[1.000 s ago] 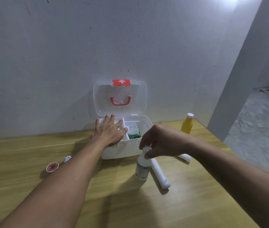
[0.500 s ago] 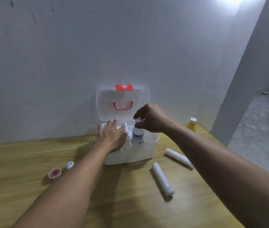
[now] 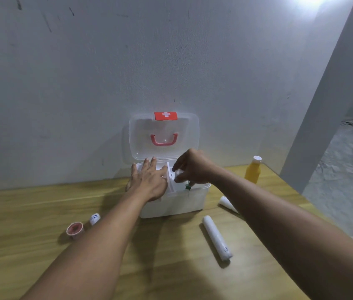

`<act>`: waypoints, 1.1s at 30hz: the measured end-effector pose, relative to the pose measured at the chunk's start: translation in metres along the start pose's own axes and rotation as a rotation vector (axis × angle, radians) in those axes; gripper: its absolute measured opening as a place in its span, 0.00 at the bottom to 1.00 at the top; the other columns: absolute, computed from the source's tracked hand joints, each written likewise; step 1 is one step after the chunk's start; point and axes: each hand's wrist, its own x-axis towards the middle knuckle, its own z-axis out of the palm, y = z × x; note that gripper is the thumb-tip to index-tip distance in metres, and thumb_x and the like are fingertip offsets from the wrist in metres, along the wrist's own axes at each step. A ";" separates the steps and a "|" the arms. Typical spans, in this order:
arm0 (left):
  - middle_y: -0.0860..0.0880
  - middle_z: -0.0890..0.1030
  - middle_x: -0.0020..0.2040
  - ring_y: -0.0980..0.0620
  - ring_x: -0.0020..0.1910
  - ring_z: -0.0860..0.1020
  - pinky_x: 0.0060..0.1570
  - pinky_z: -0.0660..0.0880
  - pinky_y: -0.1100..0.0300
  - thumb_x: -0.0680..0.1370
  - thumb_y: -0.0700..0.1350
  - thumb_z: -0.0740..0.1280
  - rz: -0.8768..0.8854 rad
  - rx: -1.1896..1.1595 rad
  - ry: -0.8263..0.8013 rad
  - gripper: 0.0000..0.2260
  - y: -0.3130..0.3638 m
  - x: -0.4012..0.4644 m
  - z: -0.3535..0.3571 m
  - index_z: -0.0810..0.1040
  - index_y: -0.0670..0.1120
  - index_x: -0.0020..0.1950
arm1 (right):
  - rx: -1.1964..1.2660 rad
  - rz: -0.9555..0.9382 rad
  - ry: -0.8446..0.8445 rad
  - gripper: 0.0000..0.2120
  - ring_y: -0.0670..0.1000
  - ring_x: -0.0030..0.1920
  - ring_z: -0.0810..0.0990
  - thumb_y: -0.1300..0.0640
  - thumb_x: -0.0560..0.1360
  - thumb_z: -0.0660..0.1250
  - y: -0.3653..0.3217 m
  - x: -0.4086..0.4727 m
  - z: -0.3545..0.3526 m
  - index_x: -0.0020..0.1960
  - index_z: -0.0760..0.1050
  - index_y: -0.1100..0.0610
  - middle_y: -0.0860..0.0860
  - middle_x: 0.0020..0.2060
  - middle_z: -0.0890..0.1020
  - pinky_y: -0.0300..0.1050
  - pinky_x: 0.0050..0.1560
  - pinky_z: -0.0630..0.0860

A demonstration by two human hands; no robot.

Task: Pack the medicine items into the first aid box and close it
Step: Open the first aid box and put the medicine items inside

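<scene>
Flattened, my left hand (image 3: 149,180) is pressing open-palmed on the first aid box (image 3: 171,202); my right hand (image 3: 193,167) is pinching a white bottle (image 3: 178,173) inside it, at 12 o'clock.

Wood table (image 3: 41,267) vs. scuffed grey wall (image 3: 84,83).

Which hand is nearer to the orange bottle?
Right. The right hand is over the first aid box, on the orange bottle side; the left hand lies farther away.
</scene>
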 end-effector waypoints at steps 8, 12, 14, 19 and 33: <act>0.45 0.45 0.80 0.47 0.79 0.43 0.74 0.40 0.41 0.82 0.52 0.46 0.000 0.009 -0.023 0.24 -0.001 0.001 0.000 0.54 0.55 0.78 | 0.158 0.059 0.143 0.21 0.56 0.44 0.84 0.57 0.69 0.77 0.024 -0.002 -0.030 0.59 0.79 0.62 0.59 0.50 0.85 0.53 0.47 0.83; 0.46 0.45 0.80 0.47 0.79 0.43 0.74 0.40 0.41 0.81 0.54 0.46 -0.006 0.018 -0.030 0.24 -0.002 0.004 0.001 0.52 0.54 0.79 | -0.316 0.199 0.463 0.08 0.62 0.48 0.83 0.59 0.69 0.73 0.079 -0.006 -0.067 0.47 0.83 0.60 0.60 0.46 0.86 0.53 0.49 0.81; 0.46 0.44 0.80 0.47 0.79 0.43 0.74 0.40 0.41 0.81 0.55 0.46 -0.008 0.016 -0.036 0.25 -0.001 0.004 0.001 0.50 0.54 0.79 | -0.494 0.334 0.390 0.09 0.62 0.48 0.82 0.60 0.72 0.70 0.103 -0.014 -0.076 0.52 0.81 0.59 0.59 0.48 0.84 0.50 0.47 0.81; 0.46 0.45 0.80 0.47 0.79 0.43 0.74 0.39 0.41 0.81 0.54 0.44 -0.005 -0.015 -0.026 0.25 -0.002 0.004 0.003 0.47 0.56 0.79 | -0.466 0.411 0.233 0.15 0.61 0.53 0.79 0.70 0.75 0.63 0.137 -0.029 -0.075 0.60 0.77 0.62 0.61 0.55 0.80 0.49 0.48 0.78; 0.45 0.44 0.80 0.46 0.79 0.42 0.74 0.38 0.41 0.82 0.52 0.42 0.000 0.005 -0.046 0.24 -0.001 0.004 0.001 0.48 0.57 0.78 | -0.171 -0.136 0.596 0.10 0.57 0.44 0.83 0.65 0.74 0.69 0.033 -0.029 -0.086 0.54 0.82 0.61 0.60 0.47 0.85 0.50 0.52 0.81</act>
